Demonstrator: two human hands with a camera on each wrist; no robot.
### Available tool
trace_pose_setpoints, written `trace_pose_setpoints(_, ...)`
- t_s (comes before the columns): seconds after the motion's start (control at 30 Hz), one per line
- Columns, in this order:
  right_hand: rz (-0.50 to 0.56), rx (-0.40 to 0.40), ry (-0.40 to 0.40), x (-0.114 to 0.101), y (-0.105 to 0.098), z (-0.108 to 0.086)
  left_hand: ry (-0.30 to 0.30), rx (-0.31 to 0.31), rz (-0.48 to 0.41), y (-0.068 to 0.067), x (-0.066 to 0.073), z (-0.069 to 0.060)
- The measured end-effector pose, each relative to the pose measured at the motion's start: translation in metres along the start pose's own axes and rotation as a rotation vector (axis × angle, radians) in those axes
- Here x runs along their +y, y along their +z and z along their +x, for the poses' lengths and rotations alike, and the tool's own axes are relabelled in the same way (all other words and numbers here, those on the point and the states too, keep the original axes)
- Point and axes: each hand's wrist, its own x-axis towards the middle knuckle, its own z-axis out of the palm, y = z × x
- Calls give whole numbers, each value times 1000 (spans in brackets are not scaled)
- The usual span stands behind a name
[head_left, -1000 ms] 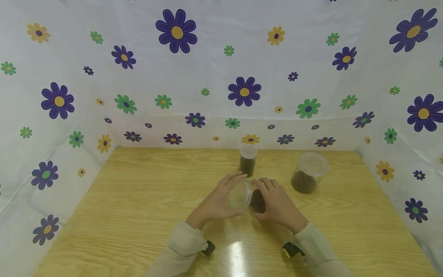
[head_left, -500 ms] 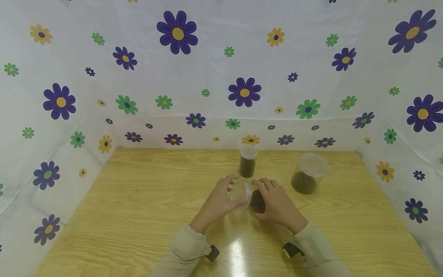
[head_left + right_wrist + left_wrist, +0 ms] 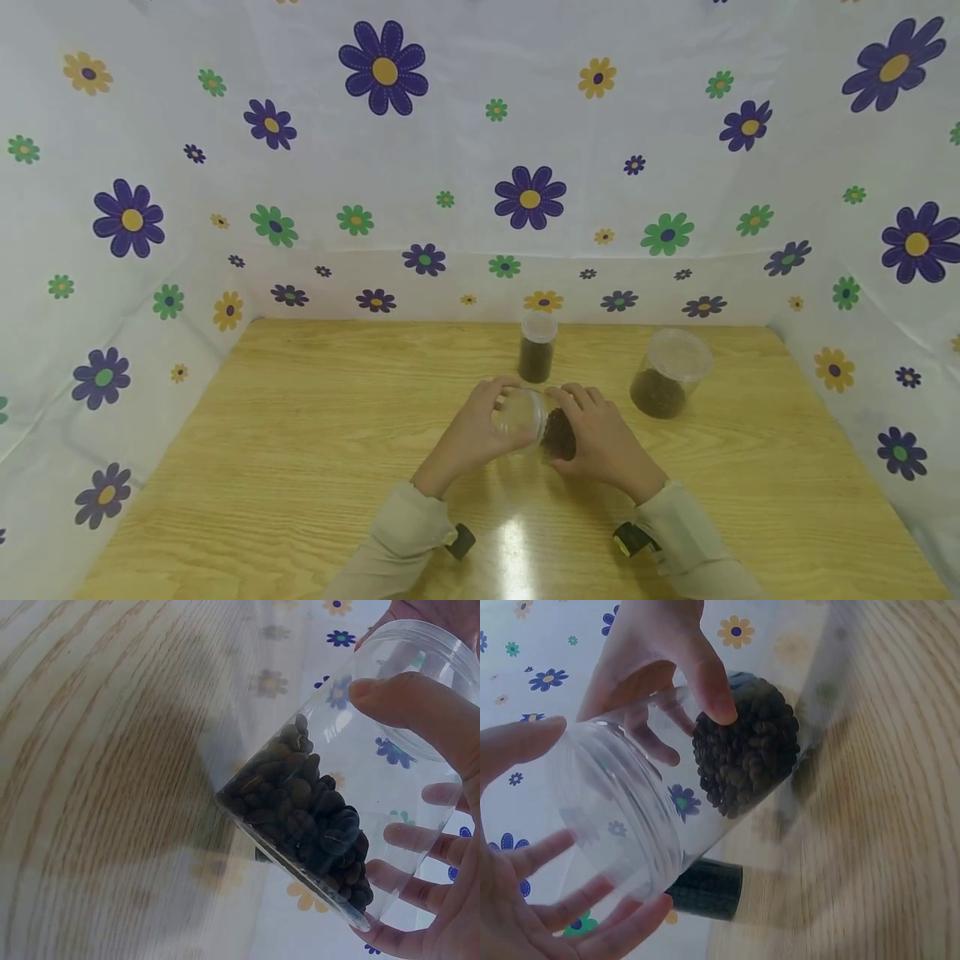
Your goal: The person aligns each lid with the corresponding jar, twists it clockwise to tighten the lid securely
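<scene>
My right hand (image 3: 600,433) grips a clear jar (image 3: 375,787) by its wall, thumb on one side and fingers on the other. Dark brown coffee beans (image 3: 746,746) fill its bottom end. The jar lies tilted to one side, base toward the right, low over the table. At its mouth is a clear lid (image 3: 604,825) with a ridged rim. My left hand (image 3: 465,433) holds this lid, with the thumb and curled fingers spread around its edge. Whether the lid is tight cannot be seen.
Behind the hands stands a slim lidded jar (image 3: 536,358) with dark contents. A wider lidded jar (image 3: 670,375), part filled with something dark, stands to the right. The wooden table (image 3: 300,433) ends at a flowered cloth (image 3: 450,150) at the back and sides.
My left hand has turned on the lid since a second ago, its thumb shifting up and its fingers curling in. The right hand and jar have hardly moved.
</scene>
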Motion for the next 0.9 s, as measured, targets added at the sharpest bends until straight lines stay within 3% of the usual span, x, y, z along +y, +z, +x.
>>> trace_pose_setpoints(0.23,10,-8,0,-1,-2,0,78,-44,2,-2,-7,3)
trace_pose_setpoints(0.5,12,-7,-9,0,-3,0,221,-83,57,-6,-13,6)
trace_pose_setpoints(0.9,17,1,-12,3,-2,-1,327,-64,120,-6,-17,9)
